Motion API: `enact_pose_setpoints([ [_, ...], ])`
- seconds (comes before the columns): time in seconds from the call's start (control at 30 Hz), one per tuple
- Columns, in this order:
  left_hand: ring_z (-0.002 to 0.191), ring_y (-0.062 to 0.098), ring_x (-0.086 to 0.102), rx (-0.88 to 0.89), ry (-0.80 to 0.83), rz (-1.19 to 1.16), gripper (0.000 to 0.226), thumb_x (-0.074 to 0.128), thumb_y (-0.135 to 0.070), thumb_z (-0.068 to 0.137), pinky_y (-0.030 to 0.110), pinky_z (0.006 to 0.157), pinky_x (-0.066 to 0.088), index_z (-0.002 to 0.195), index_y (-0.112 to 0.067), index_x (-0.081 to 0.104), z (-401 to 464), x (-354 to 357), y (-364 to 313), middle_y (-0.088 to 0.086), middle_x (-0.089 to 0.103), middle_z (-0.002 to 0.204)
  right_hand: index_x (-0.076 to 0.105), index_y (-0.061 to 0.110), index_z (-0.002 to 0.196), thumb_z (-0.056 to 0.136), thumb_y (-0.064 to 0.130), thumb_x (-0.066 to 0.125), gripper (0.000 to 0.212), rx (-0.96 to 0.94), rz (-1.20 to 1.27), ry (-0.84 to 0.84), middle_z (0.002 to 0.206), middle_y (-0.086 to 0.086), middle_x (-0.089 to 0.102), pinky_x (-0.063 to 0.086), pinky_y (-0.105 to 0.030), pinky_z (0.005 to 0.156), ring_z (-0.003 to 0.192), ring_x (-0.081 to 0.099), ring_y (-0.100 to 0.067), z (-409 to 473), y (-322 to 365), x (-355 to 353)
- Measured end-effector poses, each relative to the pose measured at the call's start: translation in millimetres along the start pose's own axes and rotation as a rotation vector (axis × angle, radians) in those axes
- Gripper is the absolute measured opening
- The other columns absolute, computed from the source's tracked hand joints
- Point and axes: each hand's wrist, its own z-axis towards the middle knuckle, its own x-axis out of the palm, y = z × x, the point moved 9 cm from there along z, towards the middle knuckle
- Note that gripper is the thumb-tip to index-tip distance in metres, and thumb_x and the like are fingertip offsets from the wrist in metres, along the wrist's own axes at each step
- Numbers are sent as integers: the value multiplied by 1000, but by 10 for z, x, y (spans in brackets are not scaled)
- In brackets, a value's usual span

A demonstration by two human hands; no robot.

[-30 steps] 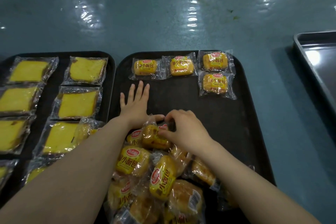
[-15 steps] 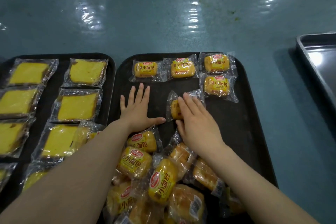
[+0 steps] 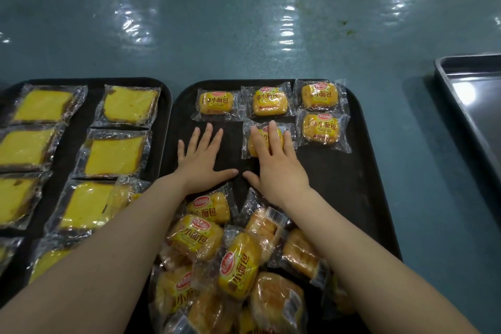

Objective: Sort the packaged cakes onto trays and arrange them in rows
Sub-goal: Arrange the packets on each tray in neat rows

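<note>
Heap of buns (image 3: 233,266) before both wrists, metal tray (image 3: 471,100) right

Right hand (image 3: 273,160) flat, fingers straight, pressing a bun pack (image 3: 267,139) onto the middle tray (image 3: 352,184), second row, just left of another pack (image 3: 322,129) and below the top row of three (image 3: 269,102). Left hand (image 3: 202,156) lies flat and spread on bare tray beside it. Loose pile of buns (image 3: 233,260) at near end; left tray (image 3: 164,106) holds yellow cake slices (image 3: 115,154) in rows; metal tray (image 3: 471,95) at right
</note>
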Motion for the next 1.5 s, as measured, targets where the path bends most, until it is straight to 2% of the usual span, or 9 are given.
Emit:
enact_pose_setpoints([
  [0.17, 145, 27, -1, 94, 1, 55, 95, 59, -49, 85, 52, 114, 6, 149, -32, -10, 16, -289, -250, 4, -7, 159, -9, 28, 151, 89, 65, 43, 90, 3, -70, -40, 159, -11, -17, 6, -49, 117, 144, -15, -40, 70, -14, -53],
  [0.3, 144, 15, -8, 317, -91, 59, 90, 57, -22, 87, 45, 114, 1, 150, -26, -8, -66, -388, -753, -4, -13, 158, -5, 17, 152, 91, 60, 43, 90, -3, -108, -74, 158, -14, -18, 0, -50, 117, 144, -19, -36, 67, 23, -100],
  [0.53, 145, 15, -5, 236, 113, -26, 95, 58, -15, 85, 40, 116, 2, 149, -22, -12, -53, -85, -807, 1, -10, 159, -5, 11, 153, 93, 49, 47, 87, -40, -92, -80, 160, -9, -10, -12, -43, 112, 145, -16, -26, -99, -158, -132],
  [0.77, 144, 10, 5, 153, -9, -198, 93, 61, -22, 87, 34, 115, 17, 150, -29, -6, -368, -363, -686, -9, -5, 158, 20, 16, 152, 99, 34, 40, 59, -91, 87, -161, 160, -2, 11, -4, -37, 115, 147, -2, -18, -383, -143, -414],
  [0.93, 142, 11, 16, -8, -137, -406, 88, 60, -26, 89, 38, 110, 27, 147, -40, -4, -1003, -396, -319, -15, 6, 157, 38, 23, 146, 89, 53, 57, 67, -40, 298, 134, 158, 2, 23, 16, -42, 119, 147, 8, -17, -870, -195, -103],
  [1.0, 143, 14, 16, -43, -200, -440, 87, 58, -25, 90, 39, 113, 24, 149, -36, -4, -1295, -385, -213, -11, 7, 158, 47, 26, 135, 80, 50, 69, 63, 36, 392, 185, 150, 3, 38, 30, -39, 112, 143, 24, -20, -1063, -291, -26],
  [1.13, 144, 11, 11, -34, -212, -409, 75, 52, -31, 94, 33, 116, 17, 151, -25, 5, -1678, -225, -88, -6, 8, 159, 52, 26, 122, 81, 37, 73, 48, 264, 387, -50, 117, 5, 59, 49, -33, 89, 110, 56, -16, -1269, -546, -195],
  [1.27, 144, 13, 8, -19, -125, -339, 60, 44, -39, 97, 31, 114, 12, 150, -22, 22, -1807, -6, -59, -2, 14, 158, 48, 22, 131, 86, 36, 66, 50, 223, 350, -175, 128, 3, 55, 45, -35, 98, 120, 51, -17, -1375, -329, -352],
  [1.5, 129, 21, 39, -55, -215, -373, 82, 76, -41, 73, 36, 105, 31, 142, -20, 38, -1834, -125, -83, 0, 46, 137, 51, 27, 136, 97, 42, 46, 41, -137, 240, 101, 151, 4, 38, 22, -37, 116, 143, 25, -18, -1432, 680, -155],
])
